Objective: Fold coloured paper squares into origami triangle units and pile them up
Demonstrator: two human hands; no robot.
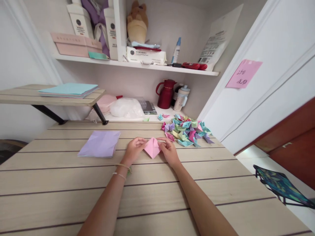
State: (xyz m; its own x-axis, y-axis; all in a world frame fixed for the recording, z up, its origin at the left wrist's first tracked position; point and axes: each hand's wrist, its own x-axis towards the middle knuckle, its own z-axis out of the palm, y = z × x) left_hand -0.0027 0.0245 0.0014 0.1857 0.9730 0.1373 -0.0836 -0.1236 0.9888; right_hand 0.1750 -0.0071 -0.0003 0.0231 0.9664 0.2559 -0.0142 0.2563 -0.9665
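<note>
A pink folded paper [153,149], diamond-like with a crease down its middle, is held between my two hands just above the table. My left hand [135,149] pinches its left edge between thumb and fingers. On the opposite edge, the thumb and fingers of my right hand [169,151] are closed. Just beyond my right hand lies a heap of small folded paper boats [188,129] in pink, blue, green, yellow and purple. To the left of my left hand rests a stack of purple paper squares [99,144].
A small raised stand [17,95] at the left carries a stack of light blue paper [69,89]. Behind the table are a white plastic bag [126,108], a red jug [166,95] and a pale bottle [181,98]. A loaded shelf [108,64] runs above.
</note>
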